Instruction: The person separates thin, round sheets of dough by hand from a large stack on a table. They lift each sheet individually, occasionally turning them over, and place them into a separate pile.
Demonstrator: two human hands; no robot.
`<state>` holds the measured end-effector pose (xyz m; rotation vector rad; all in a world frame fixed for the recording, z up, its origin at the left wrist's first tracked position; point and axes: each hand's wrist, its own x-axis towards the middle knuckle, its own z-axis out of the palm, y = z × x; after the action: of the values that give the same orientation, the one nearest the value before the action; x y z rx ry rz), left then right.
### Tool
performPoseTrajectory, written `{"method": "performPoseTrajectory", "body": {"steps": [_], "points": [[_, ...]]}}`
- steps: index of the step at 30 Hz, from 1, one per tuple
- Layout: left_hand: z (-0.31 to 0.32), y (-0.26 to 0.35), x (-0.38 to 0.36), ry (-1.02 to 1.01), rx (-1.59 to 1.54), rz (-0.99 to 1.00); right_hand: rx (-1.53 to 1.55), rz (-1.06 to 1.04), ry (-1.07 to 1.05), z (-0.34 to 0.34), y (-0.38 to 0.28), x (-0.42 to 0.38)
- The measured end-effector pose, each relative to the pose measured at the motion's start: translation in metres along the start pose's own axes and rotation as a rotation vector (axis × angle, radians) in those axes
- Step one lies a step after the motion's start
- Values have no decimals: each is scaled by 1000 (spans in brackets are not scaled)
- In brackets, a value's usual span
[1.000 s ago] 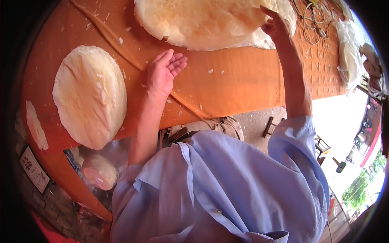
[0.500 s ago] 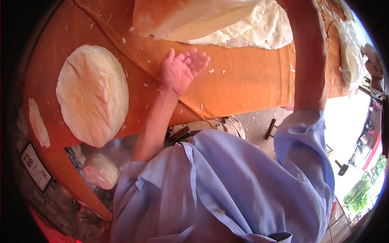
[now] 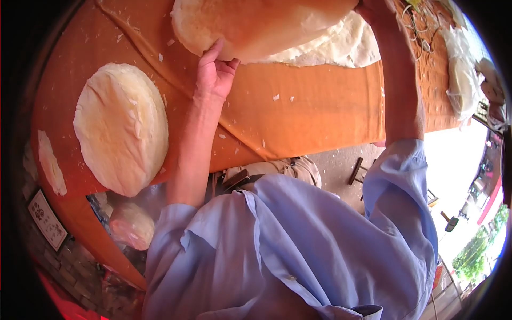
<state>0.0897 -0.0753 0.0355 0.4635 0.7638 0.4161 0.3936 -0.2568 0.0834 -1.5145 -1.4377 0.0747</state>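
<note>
A large thin flatbread [image 3: 256,26] is raised and slightly tilted at the top of the view. My left hand [image 3: 216,72] pinches its near edge, thumb on the upper face and fingers tucked beneath. At its right end my right hand [image 3: 376,10] grips the bread, though the top of the frame cuts off part of that hand. Below the raised sheet, more pale, crinkled flatbread [image 3: 341,45] lies on the orange cloth [image 3: 309,106]. To the left rests a stack of round flatbreads [image 3: 122,130].
A narrow bread scrap [image 3: 52,162] lies at the table's left side, with crumbs scattered over the cloth. A plastic-wrapped bundle [image 3: 132,226] sits below the table edge. Clear plastic bags [image 3: 458,74] and a cord [image 3: 421,32] are at the right.
My left hand has moved up and left from an open, palm-up pose and taken hold of the flatbread's near edge. The raised sheet has shifted slightly left.
</note>
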Motion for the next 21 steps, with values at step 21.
{"method": "performPoseTrajectory", "body": {"steps": [21], "points": [[-3,-15,19,142,100,-103,380,1206,180,4,72,-53]]}}
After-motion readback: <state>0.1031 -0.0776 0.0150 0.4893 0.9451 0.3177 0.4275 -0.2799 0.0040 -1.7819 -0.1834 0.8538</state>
